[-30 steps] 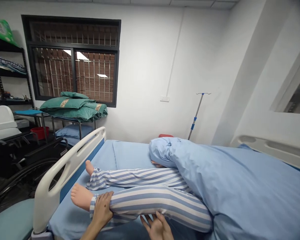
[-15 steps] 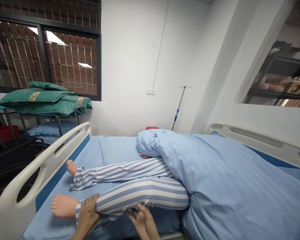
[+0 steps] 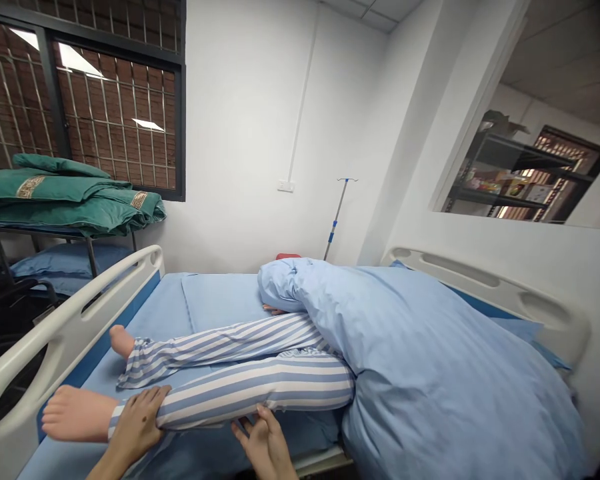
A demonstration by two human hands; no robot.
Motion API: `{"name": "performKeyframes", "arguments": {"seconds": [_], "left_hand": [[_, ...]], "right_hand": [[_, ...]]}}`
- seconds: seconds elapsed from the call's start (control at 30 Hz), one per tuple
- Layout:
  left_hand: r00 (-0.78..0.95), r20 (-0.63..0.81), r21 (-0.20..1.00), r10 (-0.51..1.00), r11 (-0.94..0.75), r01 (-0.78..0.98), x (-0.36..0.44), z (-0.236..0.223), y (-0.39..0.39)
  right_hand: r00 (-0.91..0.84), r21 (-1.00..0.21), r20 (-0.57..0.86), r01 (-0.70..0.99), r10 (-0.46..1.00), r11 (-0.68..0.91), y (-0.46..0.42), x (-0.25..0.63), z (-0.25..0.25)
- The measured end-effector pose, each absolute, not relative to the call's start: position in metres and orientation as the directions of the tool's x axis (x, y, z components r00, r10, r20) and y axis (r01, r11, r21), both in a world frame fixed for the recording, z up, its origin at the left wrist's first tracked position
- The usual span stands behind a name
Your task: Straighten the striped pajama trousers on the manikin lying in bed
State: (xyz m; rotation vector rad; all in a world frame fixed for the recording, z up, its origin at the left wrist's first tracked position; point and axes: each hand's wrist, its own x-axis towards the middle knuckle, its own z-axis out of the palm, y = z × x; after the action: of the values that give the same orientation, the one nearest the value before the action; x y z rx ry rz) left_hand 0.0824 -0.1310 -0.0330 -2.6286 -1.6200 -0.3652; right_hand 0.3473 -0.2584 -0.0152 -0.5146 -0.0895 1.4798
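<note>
A patient manikin lies on a hospital bed in blue-and-white striped pyjama trousers, its upper body under a blue quilt [image 3: 430, 360]. My left hand [image 3: 135, 427] grips the near leg [image 3: 255, 393] just above the bare foot [image 3: 77, 413]. Farther up that leg, my right hand [image 3: 263, 443] cups the underside, with the thumb against the striped cloth. The other leg [image 3: 215, 347] lies beyond it, its foot [image 3: 123, 341] bare too and touched by neither hand. A small part of a manikin hand [image 3: 273, 309] shows at the quilt's edge, and the head is hidden.
White bed rails stand on the left [image 3: 65, 320] and right [image 3: 485, 287] over the blue sheet [image 3: 220, 293]. An IV pole [image 3: 336, 217] rises behind the bed. Green folded bundles [image 3: 55, 197] sit on a metal trolley by the barred window [image 3: 115, 113].
The view has swung right, so the room slides left in the picture. Both hands stay on the near leg, and the manikin's pose looks about the same.
</note>
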Motion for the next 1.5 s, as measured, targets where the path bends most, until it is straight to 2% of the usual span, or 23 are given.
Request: {"name": "performKeyframes", "arguments": {"seconds": [0.23, 0.47, 0.77, 0.97, 1.1, 1.33, 1.5], "left_hand": [[0.482, 0.139, -0.016, 0.865, -0.485, 0.875, 0.038, -0.018, -0.127], [0.508, 0.086, -0.05, 0.857, -0.505, 0.862, 0.032, -0.018, -0.124], [0.506, 0.076, -0.063, 0.859, -0.502, 0.863, 0.028, -0.038, -0.108], [0.496, 0.022, -0.011, 0.868, -0.496, 0.868, 0.028, -0.055, -0.108], [0.538, 0.048, -0.015, 0.842, -0.538, 0.843, 0.03, -0.036, -0.099], [0.61, 0.085, 0.005, 0.788, -0.613, 0.79, 0.035, 0.019, -0.067], [0.568, 0.027, 0.045, 0.823, -0.568, 0.822, 0.033, -0.02, -0.07]], "right_hand": [[0.081, -0.279, -0.371, -0.96, 0.925, -0.028, -0.245, 0.307, -0.057], [0.085, -0.206, -0.461, -0.978, 0.883, -0.014, -0.232, 0.282, -0.076], [0.138, -0.274, -0.492, -0.962, 0.859, -0.003, -0.219, 0.281, -0.094], [0.153, -0.32, -0.528, -0.947, 0.836, -0.029, -0.218, 0.282, -0.107], [0.135, -0.316, -0.513, -0.948, 0.848, -0.04, -0.215, 0.282, -0.098], [0.128, -0.388, -0.422, -0.92, 0.898, -0.051, -0.206, 0.284, -0.073], [0.153, -0.393, -0.446, -0.919, 0.882, -0.039, -0.209, 0.281, -0.092]]}}
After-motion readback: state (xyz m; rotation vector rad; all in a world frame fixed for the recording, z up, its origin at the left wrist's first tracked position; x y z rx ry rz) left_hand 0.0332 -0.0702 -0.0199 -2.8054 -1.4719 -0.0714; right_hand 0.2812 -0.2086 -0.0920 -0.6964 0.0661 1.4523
